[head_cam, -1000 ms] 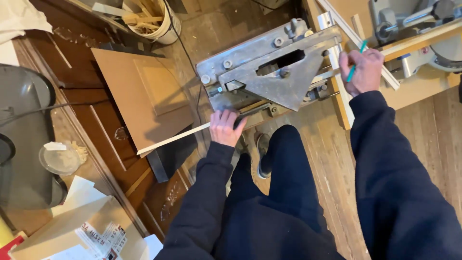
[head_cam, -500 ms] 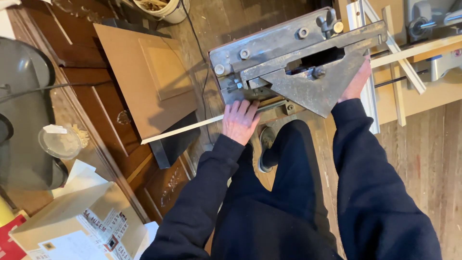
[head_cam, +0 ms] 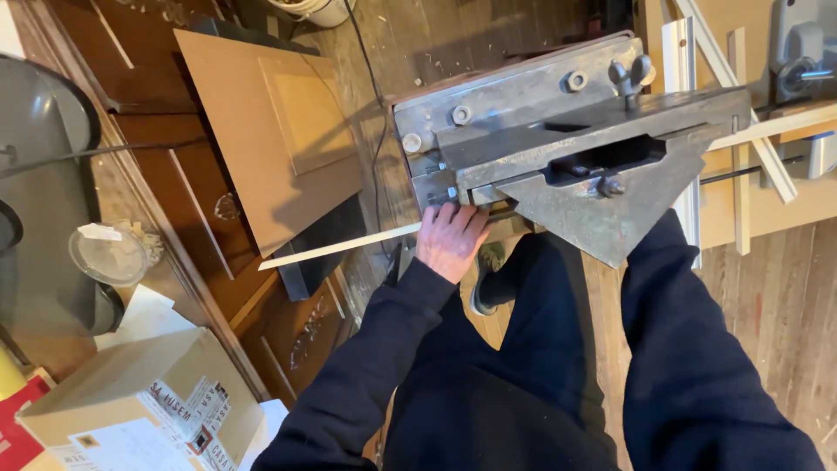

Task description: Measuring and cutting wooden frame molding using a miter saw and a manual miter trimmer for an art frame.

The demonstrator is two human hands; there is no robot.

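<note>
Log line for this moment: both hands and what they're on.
left hand: pressing thin wood strip against metal cutter | right hand: hidden behind cutter's triangular plate | strip: sticks out left over floor

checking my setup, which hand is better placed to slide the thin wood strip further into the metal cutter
Left. The left hand rests on the wood strip beside the metal cutter; the right hand is hidden behind it.
</note>
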